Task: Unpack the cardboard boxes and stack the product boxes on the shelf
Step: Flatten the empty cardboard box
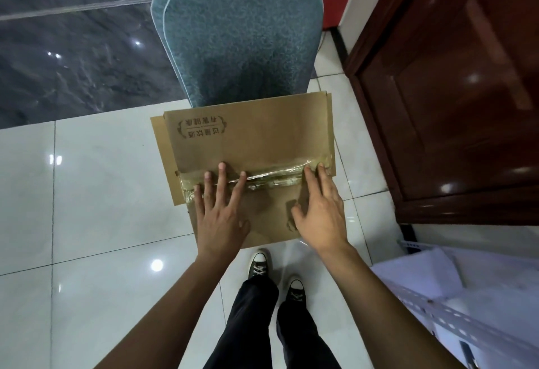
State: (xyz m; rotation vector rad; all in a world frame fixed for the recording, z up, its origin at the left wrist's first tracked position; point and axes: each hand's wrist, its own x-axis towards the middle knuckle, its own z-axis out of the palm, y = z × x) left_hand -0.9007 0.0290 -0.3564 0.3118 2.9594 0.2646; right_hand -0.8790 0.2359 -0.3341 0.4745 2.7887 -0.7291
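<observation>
Cardboard box [248, 147] stands on the white floor [102, 193] just in front of the person's shoes [258, 265], its far edge against a teal mat [239, 33]. Left hand [220, 217] and right hand [322, 217] lie flat on its top, fingers [221, 176] spread and gripping nothing, fingertips on the crinkled tape [271, 179] along the seam. Opening looks like the step in hand; next, a tape edge needs lifting so the flaps can part.
</observation>
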